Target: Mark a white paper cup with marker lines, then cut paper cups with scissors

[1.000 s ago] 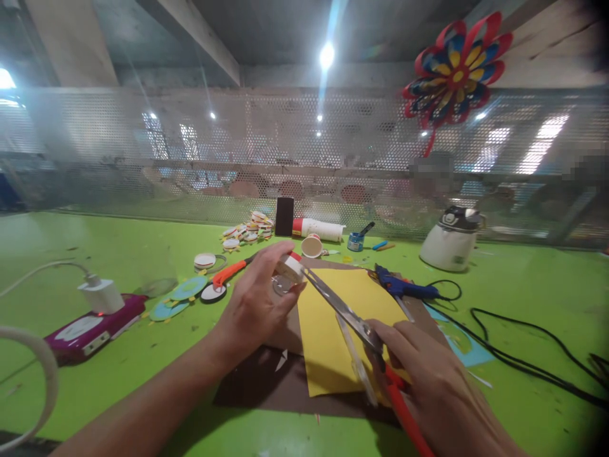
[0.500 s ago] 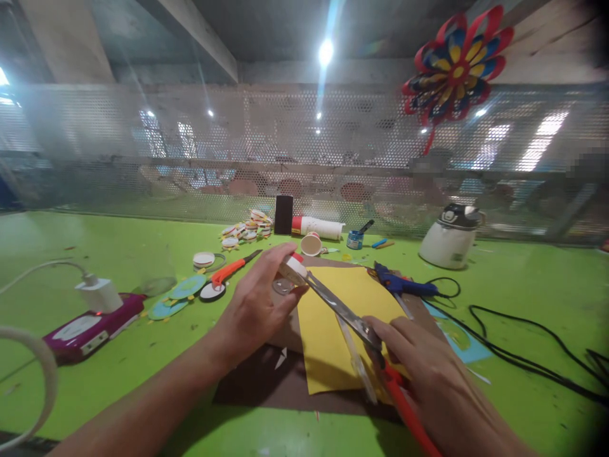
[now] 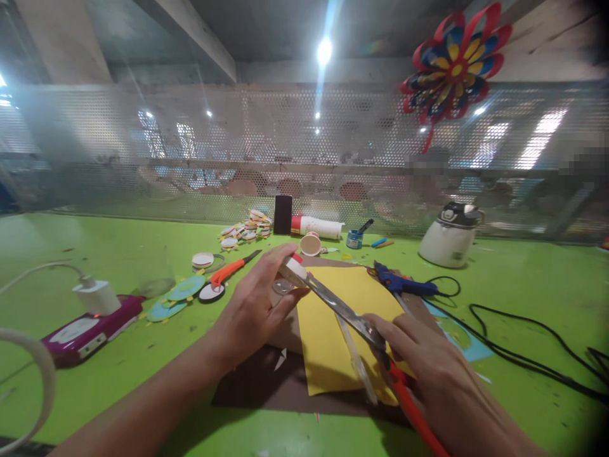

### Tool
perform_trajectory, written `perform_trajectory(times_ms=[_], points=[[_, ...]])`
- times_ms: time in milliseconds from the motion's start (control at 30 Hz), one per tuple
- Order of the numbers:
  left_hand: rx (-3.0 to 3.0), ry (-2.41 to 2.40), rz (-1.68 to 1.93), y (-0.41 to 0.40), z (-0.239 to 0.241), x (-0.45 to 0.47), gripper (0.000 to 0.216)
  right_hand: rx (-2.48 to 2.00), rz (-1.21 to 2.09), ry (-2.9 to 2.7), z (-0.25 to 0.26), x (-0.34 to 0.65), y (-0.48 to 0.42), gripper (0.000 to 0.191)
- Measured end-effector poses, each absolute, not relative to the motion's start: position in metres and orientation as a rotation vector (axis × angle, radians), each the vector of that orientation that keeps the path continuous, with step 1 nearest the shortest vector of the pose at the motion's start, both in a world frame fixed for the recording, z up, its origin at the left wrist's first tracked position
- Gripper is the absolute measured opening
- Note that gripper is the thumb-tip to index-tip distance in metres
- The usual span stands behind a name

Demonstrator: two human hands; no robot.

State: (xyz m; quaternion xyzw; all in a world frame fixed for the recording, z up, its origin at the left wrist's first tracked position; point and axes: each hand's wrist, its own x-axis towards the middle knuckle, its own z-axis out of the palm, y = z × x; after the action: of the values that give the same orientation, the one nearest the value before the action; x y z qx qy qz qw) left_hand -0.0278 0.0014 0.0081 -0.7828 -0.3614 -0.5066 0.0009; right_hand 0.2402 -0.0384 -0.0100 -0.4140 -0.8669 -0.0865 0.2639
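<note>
Green table (image 3: 95, 254) — left hand (image 3: 254, 308) fingers pinch half-hidden white piece (image 3: 294, 271); right hand (image 3: 438, 374) grips scissors (image 3: 347, 317), handles hidden.

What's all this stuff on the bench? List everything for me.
scissors: one, steel blades, red handles, in right hand
small paper piece: one, white with red, in left hand at the blade tips
yellow sheet: one, on brown board
brown board: one, centre
glue gun: one, blue, right of sheet
kettle: one, white, far right
craft knife: one, orange, left of centre
paper discs: a pile, far centre
power strip: one, magenta, left
paper flower: one, red-blue-yellow, on mesh
green table: one
left hand: one
right hand: one
</note>
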Motion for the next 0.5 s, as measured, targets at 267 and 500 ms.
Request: perform_trajectory(times_ms=[267, 500], points=[[-2.477, -1.154, -1.628, 0.0015, 0.0045, -0.0266, 0.053, -1.050, -0.348, -2.333, -0.0131, 0.2418, -0.0377, 0.040], [-2.471, -1.164, -1.661, -0.0016, 0.0056, -0.0229, 0.052, -0.989, -0.389, -2.302, -0.0131, 0.2426, -0.0385, 0.040]])
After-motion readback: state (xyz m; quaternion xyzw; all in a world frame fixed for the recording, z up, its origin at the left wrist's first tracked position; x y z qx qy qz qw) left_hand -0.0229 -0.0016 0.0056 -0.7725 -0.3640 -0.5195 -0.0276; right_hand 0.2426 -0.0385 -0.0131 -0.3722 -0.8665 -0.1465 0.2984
